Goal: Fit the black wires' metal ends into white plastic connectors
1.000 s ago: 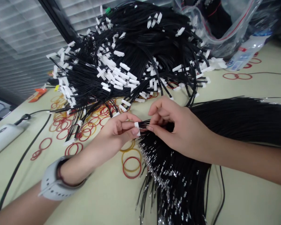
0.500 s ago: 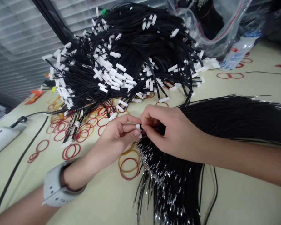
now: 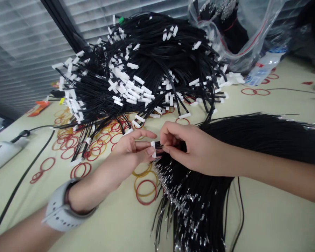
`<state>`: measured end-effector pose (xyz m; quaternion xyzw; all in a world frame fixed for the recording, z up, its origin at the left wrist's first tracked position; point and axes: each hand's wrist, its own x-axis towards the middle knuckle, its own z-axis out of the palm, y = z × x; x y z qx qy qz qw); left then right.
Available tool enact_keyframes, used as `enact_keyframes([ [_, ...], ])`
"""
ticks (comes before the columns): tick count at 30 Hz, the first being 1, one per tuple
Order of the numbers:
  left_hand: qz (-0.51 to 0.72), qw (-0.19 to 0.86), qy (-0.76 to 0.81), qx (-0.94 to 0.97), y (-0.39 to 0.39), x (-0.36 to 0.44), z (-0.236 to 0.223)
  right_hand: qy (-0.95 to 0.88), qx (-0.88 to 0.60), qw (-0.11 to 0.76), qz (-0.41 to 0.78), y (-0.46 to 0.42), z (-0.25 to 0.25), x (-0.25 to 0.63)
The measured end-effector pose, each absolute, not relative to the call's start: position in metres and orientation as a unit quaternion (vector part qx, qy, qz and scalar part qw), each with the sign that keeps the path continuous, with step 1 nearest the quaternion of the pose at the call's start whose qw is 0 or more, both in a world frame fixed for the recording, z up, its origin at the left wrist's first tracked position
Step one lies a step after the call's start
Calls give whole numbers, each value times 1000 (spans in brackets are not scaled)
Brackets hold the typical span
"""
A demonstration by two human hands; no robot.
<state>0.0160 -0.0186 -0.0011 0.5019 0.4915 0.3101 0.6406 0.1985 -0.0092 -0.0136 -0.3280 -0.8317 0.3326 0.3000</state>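
blinds (image 3: 23, 45) fill the far left, above a power strip (image 3: 2, 154) on the pale green table (image 3: 115, 224). red and yellow rubber bands (image 3: 73, 150) lie scattered nearby. the left hand (image 3: 128, 148), closed, pinches a white connector (image 3: 153, 149), while the right hand (image 3: 191, 148), also closed, grips its black wires (image 3: 159, 144), just below a wire heap (image 3: 147, 52). a plastic bag (image 3: 225, 35) and bottle (image 3: 265, 68) sit back right.

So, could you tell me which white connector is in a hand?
The white connector pinched by the left hand; the others lie in the heap.
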Motion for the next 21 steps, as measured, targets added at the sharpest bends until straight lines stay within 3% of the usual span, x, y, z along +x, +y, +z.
enact_keyframes([
  [21,294,643,468,530,-18,14,-3,-813,-359,362,282,-16,-16,191],
])
